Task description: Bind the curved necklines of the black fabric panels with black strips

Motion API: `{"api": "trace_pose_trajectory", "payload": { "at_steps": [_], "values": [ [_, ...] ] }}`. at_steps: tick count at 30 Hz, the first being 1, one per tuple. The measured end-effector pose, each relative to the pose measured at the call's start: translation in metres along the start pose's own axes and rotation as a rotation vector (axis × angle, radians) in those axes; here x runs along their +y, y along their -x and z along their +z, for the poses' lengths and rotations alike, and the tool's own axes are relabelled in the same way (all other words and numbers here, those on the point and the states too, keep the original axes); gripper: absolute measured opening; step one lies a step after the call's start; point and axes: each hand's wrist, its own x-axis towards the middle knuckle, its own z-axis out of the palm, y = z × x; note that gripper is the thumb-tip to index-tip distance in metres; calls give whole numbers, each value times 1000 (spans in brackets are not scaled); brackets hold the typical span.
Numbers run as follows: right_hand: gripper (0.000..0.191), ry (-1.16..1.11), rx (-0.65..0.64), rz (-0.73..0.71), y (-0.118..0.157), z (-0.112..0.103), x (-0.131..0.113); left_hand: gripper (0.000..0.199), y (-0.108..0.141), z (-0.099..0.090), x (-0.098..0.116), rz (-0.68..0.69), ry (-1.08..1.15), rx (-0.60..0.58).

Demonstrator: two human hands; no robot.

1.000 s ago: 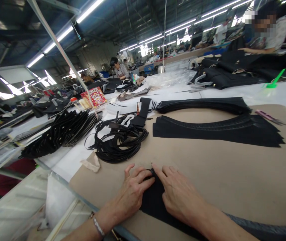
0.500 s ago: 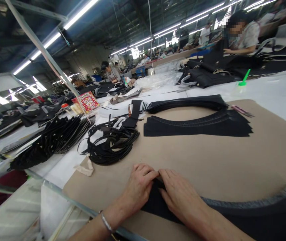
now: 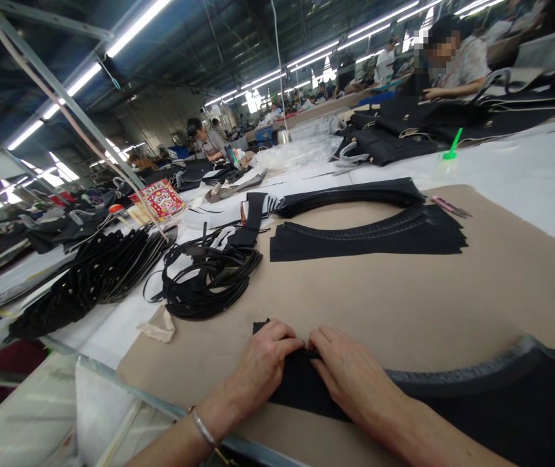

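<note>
A black fabric panel (image 3: 476,408) with a curved, greyish edge strip lies along the near side of the brown board. My left hand (image 3: 272,353) pinches the panel's upper edge near its left end, fingers bent over it. Close beside it, my right hand (image 3: 340,363) grips the same edge with thumb and fingers together. Only a narrow gap parts the two sets of fingertips. The panel's left corner shows past my left hand, and my right forearm covers part of its middle.
Beyond my hands lie stacked black curved panels (image 3: 365,243), with pink-handled snips (image 3: 450,206) at their right. Coiled black strips (image 3: 209,285) and a cream cloth scrap (image 3: 159,325) sit to the left. A green-tipped bottle (image 3: 451,154) stands farther back. A co-worker (image 3: 457,71) works across the table.
My hands have shifted left along the panel's edge relative to the fabric, and its left corner now shows beyond my left hand. The whole view has swung slightly.
</note>
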Motion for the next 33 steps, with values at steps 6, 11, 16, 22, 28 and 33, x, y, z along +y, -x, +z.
{"api": "trace_pose_trajectory", "payload": {
  "at_steps": [6,11,16,22,28,33],
  "values": [
    [18,-41,-28,-25,4,-1,6,39,4,1,-1,-10,31,14],
    [21,-76,-28,-53,8,0,12,40,8,0,9,-47,20,4],
    [25,-86,-9,-100,14,2,20,46,15,1,17,-42,-61,5],
    [26,-121,7,-134,25,0,29,45,14,-2,20,-51,-84,-10],
    [24,-99,16,-153,27,1,31,47,8,11,36,-67,-101,58],
    [24,-55,30,-175,28,1,31,46,14,25,43,-64,-98,87]
  ]
}}
